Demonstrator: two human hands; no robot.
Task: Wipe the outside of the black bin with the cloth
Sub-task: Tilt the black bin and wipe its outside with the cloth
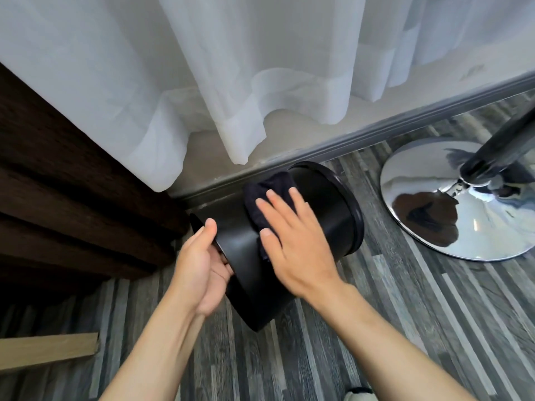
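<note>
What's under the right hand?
A dark cloth, pressed flat by the right hand onto the black round bin's outer wall. The cloth's covered part is hidden.

Left hand (202, 264) cupped palm-up, thumb raised, fingers curled out of sight, right hand (292, 241) flat, fingers spread, palm down, both forearms bare

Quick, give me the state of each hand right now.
Left hand: closed on the end of the black bin, holding it tilted.
Right hand: open, fingers flat, pressing the dark cloth against the bin's side.
</note>
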